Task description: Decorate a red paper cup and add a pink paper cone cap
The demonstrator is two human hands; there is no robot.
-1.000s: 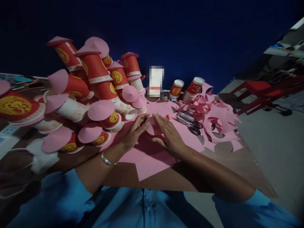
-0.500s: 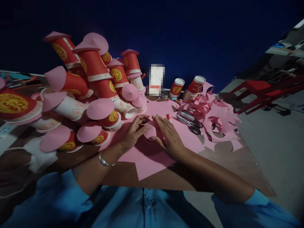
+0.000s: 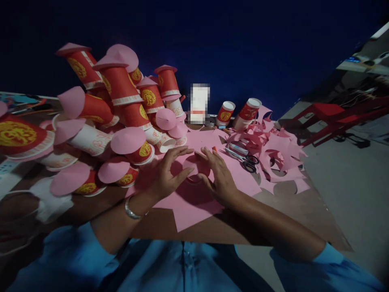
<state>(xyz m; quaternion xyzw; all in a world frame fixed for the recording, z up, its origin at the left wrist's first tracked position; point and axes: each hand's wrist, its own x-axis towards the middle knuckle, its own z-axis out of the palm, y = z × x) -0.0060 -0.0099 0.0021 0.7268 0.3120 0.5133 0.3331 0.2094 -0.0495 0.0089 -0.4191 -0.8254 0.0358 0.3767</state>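
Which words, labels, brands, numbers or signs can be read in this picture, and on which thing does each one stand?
None can be read.
Left red cup at the back: yellow emblem, too blurred.
Right red cup at the back: pale marks, too small.
White object between the cup groups: pixelated.
Clear tube by the scissors: any print too small.

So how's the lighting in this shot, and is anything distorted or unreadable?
Head view: dim overall, with the backdrop fading towards black; dark shadow on the pink paper below the left hand and right hand; the pale upright shape pixelated; the leftmost cup looks stretched.
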